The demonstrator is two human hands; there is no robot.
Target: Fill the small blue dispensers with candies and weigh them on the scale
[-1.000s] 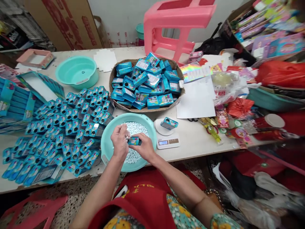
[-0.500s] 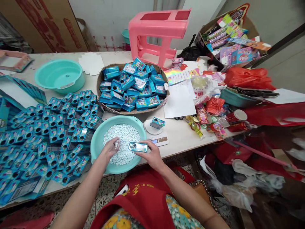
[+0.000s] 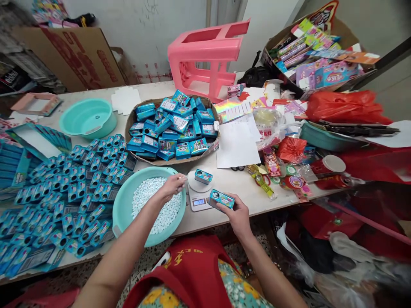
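Blue candy box (image 3: 221, 200) just right of the digital scale (image 3: 199, 203), slightly tilted, round hole upward, white showing inside it. Right hand (image 3: 239, 216) grips it, thumb along the near side. Seems lifted off the desk (image 3: 189, 223), though that gap is hard to judge from where I stand.

Left hand (image 3: 173, 187) just left of the scale, over the rim of the basin (image 3: 123, 205). Fingers curled together; whether a candy is pinched in them, cannot tell.

On the scale's round plate: second box (image 3: 203, 176), neither hand gripping it. Display lit, figures too small to read surely.

Left of the scale: the basin, small white candies (image 3: 154, 188) spread across its bottom. Farther left: standing boxes (image 3: 72, 190) in crowded ranks, many with dark round holes upward. Beyond the scale: cardboard tray (image 3: 211, 149) heaped with loose boxes (image 3: 173, 124). Beyond and to its right: white paper (image 3: 237, 147).

Step in hand, my reading: portioning candies into the held box, weight check close by. Next move would seem to call for bringing that box level to the plate, hole up so nothing spills. Second box may need shifting first; cannot tell.
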